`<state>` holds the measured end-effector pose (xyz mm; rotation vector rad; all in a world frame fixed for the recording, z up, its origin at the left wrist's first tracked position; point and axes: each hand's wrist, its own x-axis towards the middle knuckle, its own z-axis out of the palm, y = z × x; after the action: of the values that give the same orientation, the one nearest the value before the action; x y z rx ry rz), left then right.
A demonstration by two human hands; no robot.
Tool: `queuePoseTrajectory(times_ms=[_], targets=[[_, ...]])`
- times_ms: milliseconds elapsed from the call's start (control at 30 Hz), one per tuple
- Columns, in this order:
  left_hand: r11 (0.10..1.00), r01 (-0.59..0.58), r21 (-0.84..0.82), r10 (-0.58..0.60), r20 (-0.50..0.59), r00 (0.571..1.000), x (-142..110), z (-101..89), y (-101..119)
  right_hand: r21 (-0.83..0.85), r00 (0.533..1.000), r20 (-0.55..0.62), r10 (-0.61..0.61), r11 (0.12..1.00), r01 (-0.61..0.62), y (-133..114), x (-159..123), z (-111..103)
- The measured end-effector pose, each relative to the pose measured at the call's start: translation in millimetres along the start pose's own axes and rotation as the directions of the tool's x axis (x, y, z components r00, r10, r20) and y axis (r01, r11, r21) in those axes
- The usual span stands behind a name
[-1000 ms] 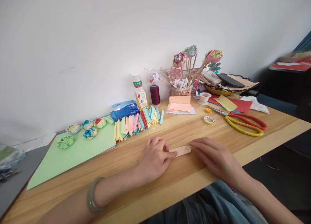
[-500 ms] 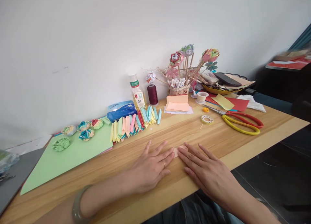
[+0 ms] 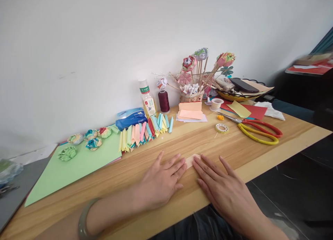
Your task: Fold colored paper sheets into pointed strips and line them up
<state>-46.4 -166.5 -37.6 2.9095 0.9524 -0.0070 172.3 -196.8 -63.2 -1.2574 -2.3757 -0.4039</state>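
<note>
My left hand (image 3: pixel 162 179) lies flat on the wooden table (image 3: pixel 234 153), fingers stretched out, with a ring on one finger and a grey-green bangle on the wrist. My right hand (image 3: pixel 221 188) lies flat beside it, fingers spread. Both sets of fingertips press on a small peach folded paper strip (image 3: pixel 191 160), of which only the far end shows between the hands.
Behind the hands lie a row of folded coloured strips (image 3: pixel 144 132), a green sheet (image 3: pixel 75 167) with paper rosettes, a blue tissue pack (image 3: pixel 130 118), a bottle (image 3: pixel 147 99), a thread spool (image 3: pixel 163 101), peach paper stack (image 3: pixel 191 111), tape roll (image 3: pixel 222 128), yellow-red scissors (image 3: pixel 257 132) and paper flowers (image 3: pixel 197 73).
A second ago my left hand was curled on the peach strip and the strip lay exposed; now both hands are flattened over it. Little differs from half a second ago.
</note>
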Motion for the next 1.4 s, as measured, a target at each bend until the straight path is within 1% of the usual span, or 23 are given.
queuePoseTrajectory(times_ms=[133,233,300,400,500,567,633,700,767,833,867,900,933,967,1000,1067,1167,1300,1400], targets=[[1.0,0.006,0.007,-0.006,0.005,1.0,1,-3.0,2,-0.015,0.999,-0.014,0.03,0.999,-0.03,-5,-1,1],[1.0,0.006,0.012,-0.006,-0.001,1.0,0,-2.9,2,-0.036,1.0,-0.011,0.028,0.999,-0.029,-6,-2,1],[1.0,0.002,0.013,-0.001,-0.016,1.0,1,-1.3,1,-0.049,1.0,-0.009,0.006,0.999,-0.006,-5,-1,1],[1.0,-0.005,0.002,0.005,-0.028,1.0,1,1.0,0,-0.037,0.997,0.024,-0.07,0.997,0.071,-3,2,0],[0.999,-0.025,-0.025,0.026,0.015,1.0,-1,-0.6,-5,0.001,0.989,0.086,-0.124,0.992,0.125,-2,5,0],[0.998,-0.05,-0.044,0.053,0.062,0.997,-6,-5.6,-11,0.022,0.986,0.109,-0.126,0.992,0.124,-1,5,1],[0.997,-0.064,-0.051,0.068,0.084,0.994,-13,-13.6,-16,0.046,0.986,0.115,-0.122,0.992,0.117,0,5,2],[0.996,-0.075,-0.049,0.077,0.053,0.996,-20,-23.2,-20,0.069,0.986,0.112,-0.125,0.991,0.118,1,4,3],[0.992,-0.11,-0.065,0.112,0.026,0.993,-22,-31.6,-21,0.082,0.986,0.104,-0.131,0.989,0.122,2,4,3],[0.995,-0.046,-0.083,0.038,-0.097,0.995,-18,-35.7,-19,0.087,0.986,0.094,-0.135,0.988,0.127,1,4,2],[0.995,-0.02,-0.101,0.004,-0.155,0.988,-14,-35.5,-17,0.089,0.987,0.091,-0.136,0.988,0.128,1,4,3],[0.993,-0.019,-0.116,-0.004,-0.201,0.98,-9,-33.9,-15,0.089,0.987,0.089,-0.136,0.988,0.128,1,3,3],[0.99,-0.02,-0.137,-0.011,-0.22,0.975,-4,-31.0,-13,0.09,0.987,0.09,-0.135,0.988,0.127,0,3,3],[0.99,-0.051,-0.129,0.018,-0.247,0.969,1,-27.2,-11,0.091,0.987,0.093,-0.133,0.988,0.125,1,3,3],[0.993,-0.066,-0.101,0.038,-0.261,0.965,6,-22.8,-9,0.095,0.986,0.097,-0.133,0.988,0.124,1,2,4],[0.998,-0.054,-0.039,0.042,-0.265,0.963,12,-13.8,-6,0.112,0.983,0.112,-0.143,0.985,0.13,4,2,4],[0.999,-0.035,0.006,0.035,-0.309,0.951,16,-3.4,-6,0.152,0.969,0.158,-0.19,0.974,0.166,14,6,3],[1.0,-0.028,0.003,0.027,-0.39,0.92,15,3.8,-5,0.26,0.949,0.201,-0.243,0.947,0.187,27,24,2],[0.999,0.02,-0.049,-0.039,-0.404,0.914,16,4.9,-4,0.371,0.945,0.208,-0.251,0.914,0.161,33,41,1]])
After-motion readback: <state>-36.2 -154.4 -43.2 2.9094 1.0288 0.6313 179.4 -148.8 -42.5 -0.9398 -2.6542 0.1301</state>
